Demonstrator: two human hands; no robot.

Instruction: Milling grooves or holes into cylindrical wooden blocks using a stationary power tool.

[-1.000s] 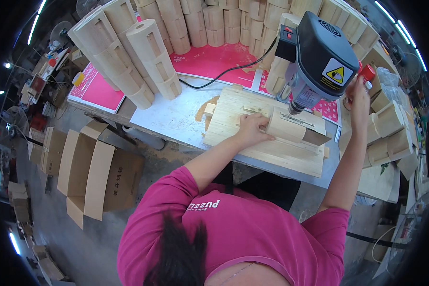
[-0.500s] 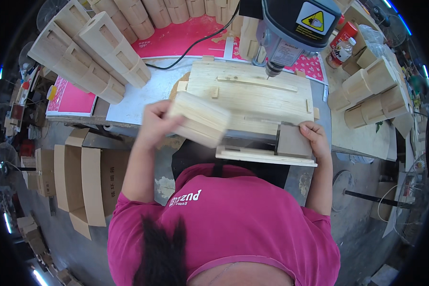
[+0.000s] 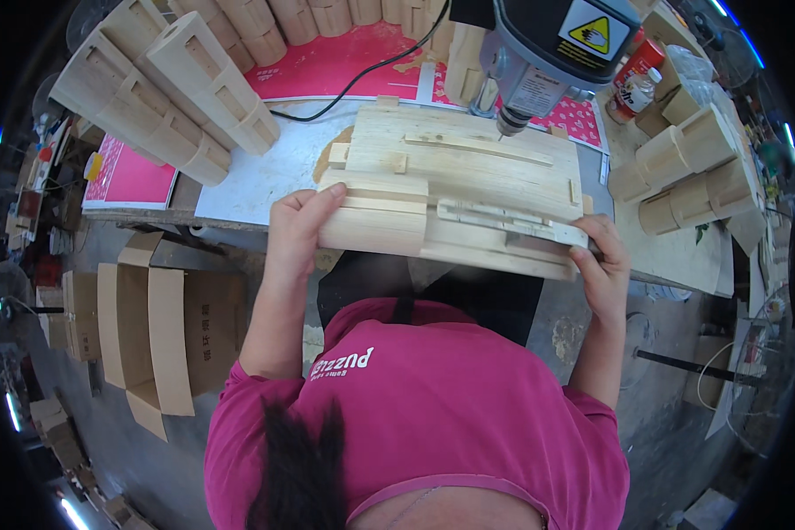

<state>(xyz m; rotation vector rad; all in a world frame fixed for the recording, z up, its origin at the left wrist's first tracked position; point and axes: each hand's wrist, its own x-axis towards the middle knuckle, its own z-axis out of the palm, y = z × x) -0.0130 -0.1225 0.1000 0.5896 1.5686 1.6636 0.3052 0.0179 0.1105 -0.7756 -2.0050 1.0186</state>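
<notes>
My left hand (image 3: 296,225) is closed on a pale wooden block (image 3: 375,231) with a grooved top, its thumb on the upper left corner. The block is level, and its right end meets a long wooden fixture (image 3: 495,250). Along the top of that fixture runs a narrow whitish bar (image 3: 503,219). My right hand (image 3: 602,261) pinches the right end of the fixture and bar between thumb and fingers. Just beyond both hands lies a wooden baseboard (image 3: 468,163) with small strips fixed on it. Over its far side hangs a drill press head (image 3: 539,75), its bit above the board.
Stacked wooden columns (image 3: 212,84) stand at the left and back of the table. More columns (image 3: 689,185) lie at the right, near a bottle (image 3: 634,95) and a red can (image 3: 640,62). A black cable (image 3: 362,79) crosses the tabletop. An open cardboard box (image 3: 170,331) sits lower left.
My left hand has brought the tilted block down level against the fixture's left end. My right hand has turned the fixture, so the grey-brown block on it no longer shows clearly.
</notes>
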